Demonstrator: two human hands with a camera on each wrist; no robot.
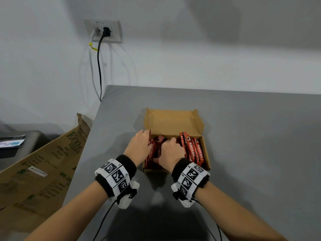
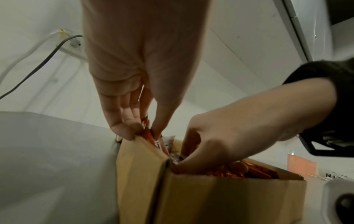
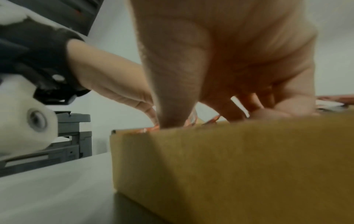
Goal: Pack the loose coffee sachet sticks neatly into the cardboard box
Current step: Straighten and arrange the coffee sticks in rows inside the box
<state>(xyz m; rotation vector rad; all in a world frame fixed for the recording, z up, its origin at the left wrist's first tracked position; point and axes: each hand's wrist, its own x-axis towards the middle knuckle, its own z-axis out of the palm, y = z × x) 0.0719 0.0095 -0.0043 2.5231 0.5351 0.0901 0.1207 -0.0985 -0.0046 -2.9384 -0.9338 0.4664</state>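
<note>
An open brown cardboard box (image 1: 174,121) sits mid-table with its lid flap raised at the back. Red coffee sachets (image 1: 193,149) stand packed along its right side, and more lie jumbled in the left half. At the box's left wall, my left hand (image 1: 147,138) pinches a bunch of sachets (image 2: 147,133) between fingers and thumb. My right hand (image 1: 169,143) is in the middle of the box. Its fingers (image 2: 193,141) and thumb curl down around sachets. In the right wrist view its thumb (image 3: 172,115) dips behind the box's front wall (image 3: 229,159).
The grey table (image 1: 260,136) meets the wall at the back; its left edge runs past the box. A large flattened carton (image 1: 43,162) leans at the left. A wall socket (image 1: 104,31) with two cables hangs above. A grey machine (image 3: 72,136) stands beyond the table's left side.
</note>
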